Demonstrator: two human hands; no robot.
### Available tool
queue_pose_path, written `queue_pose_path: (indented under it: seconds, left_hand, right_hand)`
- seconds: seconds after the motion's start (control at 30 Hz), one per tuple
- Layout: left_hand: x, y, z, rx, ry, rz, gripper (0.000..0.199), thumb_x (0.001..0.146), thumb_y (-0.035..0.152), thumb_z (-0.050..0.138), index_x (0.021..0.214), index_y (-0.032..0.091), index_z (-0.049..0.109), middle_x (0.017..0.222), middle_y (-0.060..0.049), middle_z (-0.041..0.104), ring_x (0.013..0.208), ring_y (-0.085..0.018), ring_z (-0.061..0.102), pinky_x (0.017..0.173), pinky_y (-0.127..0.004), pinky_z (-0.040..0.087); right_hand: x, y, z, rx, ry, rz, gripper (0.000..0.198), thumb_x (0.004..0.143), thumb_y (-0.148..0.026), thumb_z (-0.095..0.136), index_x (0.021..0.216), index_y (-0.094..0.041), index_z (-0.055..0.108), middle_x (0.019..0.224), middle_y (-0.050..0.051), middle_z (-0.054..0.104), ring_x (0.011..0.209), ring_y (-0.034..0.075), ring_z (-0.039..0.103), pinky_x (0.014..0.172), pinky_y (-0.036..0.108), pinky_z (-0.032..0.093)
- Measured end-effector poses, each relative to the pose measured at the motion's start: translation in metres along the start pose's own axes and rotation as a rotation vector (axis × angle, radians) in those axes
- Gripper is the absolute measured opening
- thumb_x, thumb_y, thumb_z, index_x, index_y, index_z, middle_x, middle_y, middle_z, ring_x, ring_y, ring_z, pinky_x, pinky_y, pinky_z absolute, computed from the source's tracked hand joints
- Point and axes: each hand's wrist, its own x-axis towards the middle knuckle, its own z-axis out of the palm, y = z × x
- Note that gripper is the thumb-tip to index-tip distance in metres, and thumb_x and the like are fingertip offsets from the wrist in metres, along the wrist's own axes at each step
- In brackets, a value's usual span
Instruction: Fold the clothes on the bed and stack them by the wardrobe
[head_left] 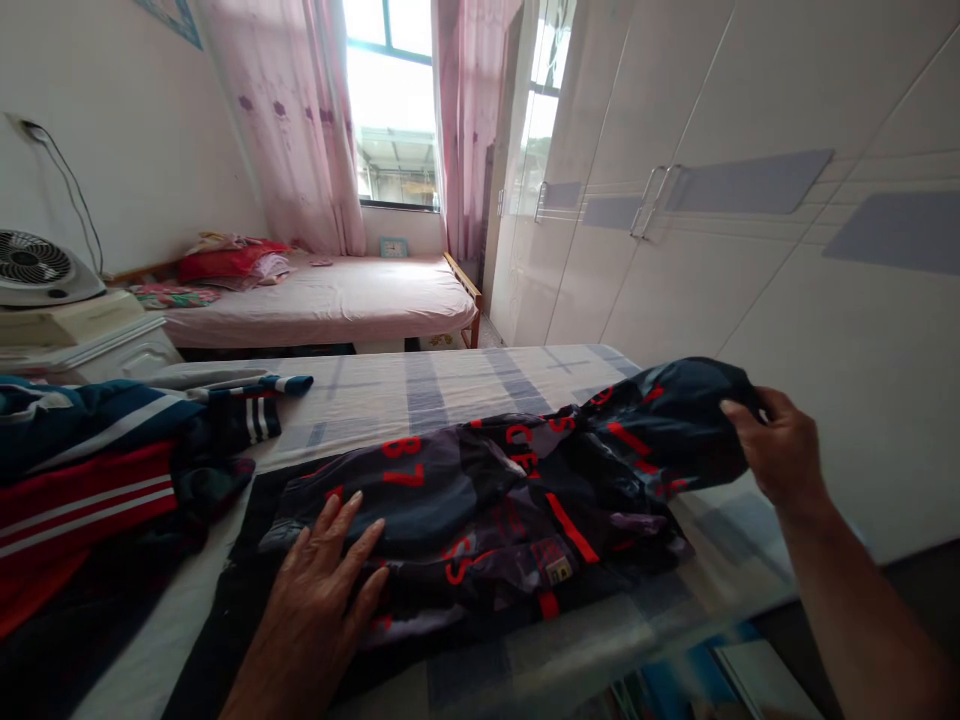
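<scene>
A dark hooded jacket [435, 490] with red letters and numbers lies lengthwise across the checked bed sheet, folded into a long strip. My left hand [322, 590] rests flat on its left part, fingers spread. At the other end, my right hand [784, 440] pinches the edge of what looks like the hood [686, 420], which is raised a little off the bed. Black cloth [225, 600] shows beneath the jacket at the left; whether it belongs to the jacket I cannot tell.
Left of the jacket is a pile of clothes [97, 470], blue, red and black. Beyond stands another bed [360, 290] with red bedding [232, 262], below a window. A fan [45, 265] sits on a cabinet at left. White wardrobes [675, 270] line the right side.
</scene>
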Motion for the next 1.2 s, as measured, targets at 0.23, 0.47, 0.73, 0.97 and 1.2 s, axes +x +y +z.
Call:
queue_pose_path:
  seconds: [0.23, 0.47, 0.73, 0.97, 1.2]
  left_hand:
    - [-0.002, 0.02, -0.003, -0.134, 0.055, -0.03, 0.035, 0.073, 0.033, 0.067, 0.108, 0.032, 0.068, 0.14, -0.006, 0.047, 0.137, -0.033, 0.028, 0.113, -0.051, 0.014]
    - [-0.003, 0.041, -0.01, -0.354, 0.001, -0.147, 0.037, 0.068, 0.033, 0.071, 0.105, 0.033, 0.069, 0.139, -0.003, 0.049, 0.138, -0.032, 0.025, 0.115, -0.051, 0.009]
    - [0.01, 0.09, 0.021, -0.216, -0.252, 0.199, 0.044, 0.081, 0.027, 0.058, 0.125, 0.033, 0.056, 0.147, -0.003, 0.038, 0.138, -0.03, 0.025, 0.113, -0.054, 0.019]
    - [0.04, 0.124, 0.052, -0.037, -0.379, 0.292, 0.058, 0.081, 0.03, 0.057, 0.136, 0.017, 0.044, 0.151, -0.012, 0.025, 0.141, -0.028, 0.016, 0.113, -0.048, 0.023]
    - [0.042, 0.111, 0.088, 0.048, -0.407, 0.255, 0.062, 0.085, 0.043, 0.051, 0.138, 0.013, 0.041, 0.148, -0.015, 0.034, 0.139, -0.03, 0.022, 0.114, -0.046, 0.021]
  right_hand:
    - [-0.111, -0.125, 0.03, 0.043, -0.368, -0.755, 0.024, 0.082, -0.038, 0.054, 0.104, -0.03, 0.063, 0.109, 0.007, 0.065, 0.107, 0.027, 0.057, 0.093, 0.045, 0.044]
    - [-0.114, -0.106, 0.079, -0.065, -0.229, -0.671, 0.048, 0.088, -0.04, 0.047, 0.134, -0.028, 0.047, 0.14, 0.008, 0.046, 0.131, 0.03, 0.037, 0.104, 0.054, 0.032]
    - [-0.097, -0.075, 0.088, -0.031, -0.474, -0.456, 0.042, 0.093, -0.043, 0.032, 0.115, -0.023, 0.061, 0.121, 0.008, 0.062, 0.114, 0.023, 0.055, 0.097, 0.04, 0.042]
    - [-0.047, 0.0, 0.054, -0.148, -0.541, 0.136, 0.043, 0.083, -0.054, 0.039, 0.087, -0.022, 0.068, 0.104, 0.012, 0.069, 0.105, 0.032, 0.06, 0.089, 0.045, 0.047]
    - [-0.052, -0.014, 0.045, 0.586, -0.961, 0.641, 0.033, 0.078, -0.052, 0.053, 0.082, -0.023, 0.068, 0.093, 0.009, 0.073, 0.09, 0.026, 0.068, 0.082, 0.037, 0.053]
